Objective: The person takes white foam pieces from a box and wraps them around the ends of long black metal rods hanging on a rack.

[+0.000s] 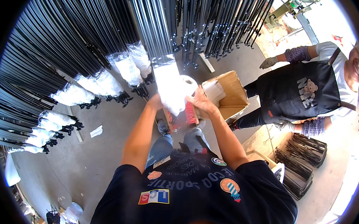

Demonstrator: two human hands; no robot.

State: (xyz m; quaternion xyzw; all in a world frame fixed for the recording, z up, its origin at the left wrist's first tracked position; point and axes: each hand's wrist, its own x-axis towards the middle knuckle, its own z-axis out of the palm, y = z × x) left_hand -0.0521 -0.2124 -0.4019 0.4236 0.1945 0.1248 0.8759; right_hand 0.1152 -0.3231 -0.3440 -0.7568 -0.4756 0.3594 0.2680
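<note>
A bundle of long dark rods (152, 27) hangs in front of me, its lower end wrapped in glossy white plastic film (168, 83). Against the right side of the wrapping, a roll of plastic film (187, 86) shows its round core end. My right hand (202, 100) grips this roll from the right, thumb near its lower edge. At the wrapping's left edge is my left hand (155, 102); its fingers are hidden behind the film. Below the bundle, a wooden piece with red strips (190, 113) shows partly between my feet.
More rod bundles with wrapped ends (106, 82) hang left; bare rods (220, 26) hang right. An open cardboard box (234, 94) holding white rolls stands by my right hand. A gloved co-worker in a dark apron (303, 92) stands right, near crates of dark rods (298, 177).
</note>
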